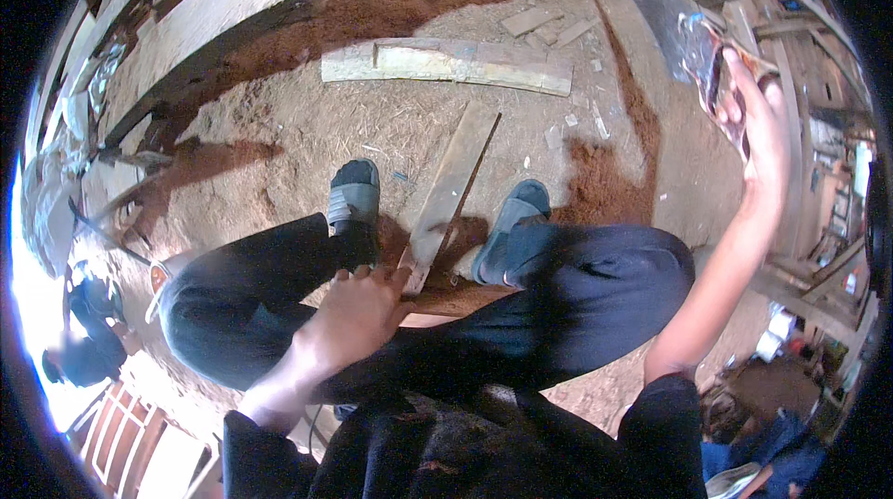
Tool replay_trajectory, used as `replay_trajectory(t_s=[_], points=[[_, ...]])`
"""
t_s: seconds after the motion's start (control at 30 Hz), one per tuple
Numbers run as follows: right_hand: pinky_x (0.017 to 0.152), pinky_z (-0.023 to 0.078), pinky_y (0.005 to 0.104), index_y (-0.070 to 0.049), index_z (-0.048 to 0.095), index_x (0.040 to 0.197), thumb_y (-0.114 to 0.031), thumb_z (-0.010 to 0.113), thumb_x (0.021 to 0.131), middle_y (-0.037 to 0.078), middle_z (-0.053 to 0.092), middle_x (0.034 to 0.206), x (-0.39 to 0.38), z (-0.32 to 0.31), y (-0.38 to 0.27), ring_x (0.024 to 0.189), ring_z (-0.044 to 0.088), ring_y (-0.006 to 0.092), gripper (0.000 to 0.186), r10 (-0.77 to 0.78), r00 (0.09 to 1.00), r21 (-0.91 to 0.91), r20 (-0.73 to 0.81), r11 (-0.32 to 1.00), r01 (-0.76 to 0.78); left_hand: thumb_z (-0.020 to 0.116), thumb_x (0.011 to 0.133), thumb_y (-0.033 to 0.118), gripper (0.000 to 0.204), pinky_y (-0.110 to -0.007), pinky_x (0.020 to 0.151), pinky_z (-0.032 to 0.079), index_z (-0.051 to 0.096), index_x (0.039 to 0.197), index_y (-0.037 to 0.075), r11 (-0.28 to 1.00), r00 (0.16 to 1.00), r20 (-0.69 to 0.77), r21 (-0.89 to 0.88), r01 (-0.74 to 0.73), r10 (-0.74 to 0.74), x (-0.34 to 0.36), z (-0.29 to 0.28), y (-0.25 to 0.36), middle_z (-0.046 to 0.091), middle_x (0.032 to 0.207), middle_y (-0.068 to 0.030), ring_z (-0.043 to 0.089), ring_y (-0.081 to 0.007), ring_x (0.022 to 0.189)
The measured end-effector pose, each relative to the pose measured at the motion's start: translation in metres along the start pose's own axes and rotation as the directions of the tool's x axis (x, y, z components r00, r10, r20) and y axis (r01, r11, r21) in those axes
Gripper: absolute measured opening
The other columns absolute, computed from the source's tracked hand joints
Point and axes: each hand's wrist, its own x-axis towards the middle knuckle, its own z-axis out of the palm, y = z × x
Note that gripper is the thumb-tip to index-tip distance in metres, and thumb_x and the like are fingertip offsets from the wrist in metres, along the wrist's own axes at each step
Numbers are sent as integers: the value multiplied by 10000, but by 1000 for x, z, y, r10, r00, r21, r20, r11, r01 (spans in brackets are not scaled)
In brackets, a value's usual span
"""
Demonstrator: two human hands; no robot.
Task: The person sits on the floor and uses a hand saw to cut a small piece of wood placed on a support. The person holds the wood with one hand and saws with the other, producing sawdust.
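My left hand [361,311] is closed on the near end of a narrow wooden board [454,185], low between my knees. The board slants away from me, its far end on the ground past my feet. Out to the right, my raised right hand [758,113] is wrapped round the handle of a handsaw. The handsaw [651,15] points up and to the left with its wide dark blade, well apart from the board. Part of the handle is hidden by my fingers.
A thicker pale plank [446,66] lies crosswise beyond my feet. Small wood offcuts [549,26] are behind it. Long timber beams [233,11] stand at the upper left, wooden framing [791,43] at the right. Other people [93,322] are at the lower left and lower right.
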Motion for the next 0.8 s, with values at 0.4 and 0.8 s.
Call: replay_trajectory(t_s=[0.4, 0.8], points=[[507, 387, 265, -51, 581, 820, -199, 732, 862, -22, 472, 599, -2, -1, -17, 511, 448, 86, 216, -178, 981, 265, -74, 945, 191, 824, 665, 478, 879, -515, 883, 508, 395, 1250, -17, 758, 681, -344, -390, 523, -647, 237, 162, -29, 509, 1270, -254, 571, -427, 1114], [560, 365, 235, -41, 619, 907, -243, 720, 884, -40, 429, 624, -9, -51, 1, 545, 412, 61, 226, -158, 967, 88, -200, 980, 178, 886, 559, 440, 1011, -407, 993, 464, 428, 1312, -55, 797, 919, -258, -598, 90, -297, 253, 121, -88, 584, 1216, -257, 587, -365, 1135]])
